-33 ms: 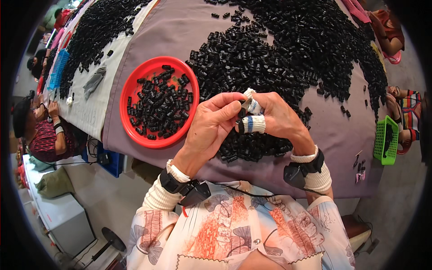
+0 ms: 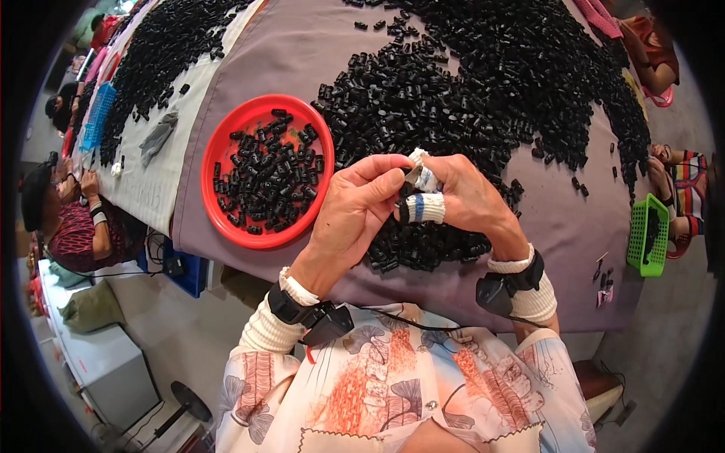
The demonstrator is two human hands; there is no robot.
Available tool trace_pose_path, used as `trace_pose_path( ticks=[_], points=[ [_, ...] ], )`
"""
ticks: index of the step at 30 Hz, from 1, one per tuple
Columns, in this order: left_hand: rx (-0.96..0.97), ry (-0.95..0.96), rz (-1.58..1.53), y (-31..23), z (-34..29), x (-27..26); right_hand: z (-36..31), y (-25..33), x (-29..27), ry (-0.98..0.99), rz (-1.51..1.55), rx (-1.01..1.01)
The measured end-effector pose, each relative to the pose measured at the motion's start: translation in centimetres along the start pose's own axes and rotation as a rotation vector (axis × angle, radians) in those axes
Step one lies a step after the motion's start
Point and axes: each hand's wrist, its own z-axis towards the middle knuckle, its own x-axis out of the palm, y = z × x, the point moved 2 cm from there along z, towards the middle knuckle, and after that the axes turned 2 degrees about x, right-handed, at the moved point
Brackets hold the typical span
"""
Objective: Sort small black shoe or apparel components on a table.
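Note:
My left hand [image 2: 358,202] and my right hand [image 2: 472,195] meet over the near edge of a heap of small black plastic parts [image 2: 430,113]. The left thumb and forefinger are pinched together on a small black part [image 2: 404,210], mostly hidden by fingers. White knitted covers with blue bands [image 2: 424,208] wrap the thumb and a finger of my right hand. Its fingers are curled close against the left fingertips, around a small greyish piece [image 2: 413,174] too hidden to name. Just left of my hands stands a round red tray [image 2: 211,198] with many black parts.
The purple-grey cloth [image 2: 249,75] covers the table. At the right edge stands a green basket [image 2: 643,235]; a blue basket [image 2: 98,113] is far left. A co-worker [image 2: 83,219] sits at left, another [image 2: 680,189] at right. Black wrist devices [image 2: 328,321] with a cable sit on my forearms.

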Motion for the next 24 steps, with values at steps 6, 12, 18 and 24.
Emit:
trace_pose_path(
  ticks=[6, 12, 18, 24],
  points=[
    [-0.003, 0.009, -0.002, 0.2, 0.1, 0.1, -0.2, -0.5, 0.0, -0.024, -0.059, -0.006],
    [-0.01, -0.004, -0.002, 0.2, 0.0, 0.2, -0.2, -0.3, -0.2, -0.026, 0.03, 0.012],
    [-0.011, 0.001, 0.004, 0.2, -0.1, 0.1, -0.2, -0.5, 0.0, -0.02, 0.021, -0.019],
    [-0.009, -0.009, -0.01, 0.7, 0.2, 0.1, -0.3, -1.1, 0.1, 0.014, 0.006, 0.005]
  ],
)
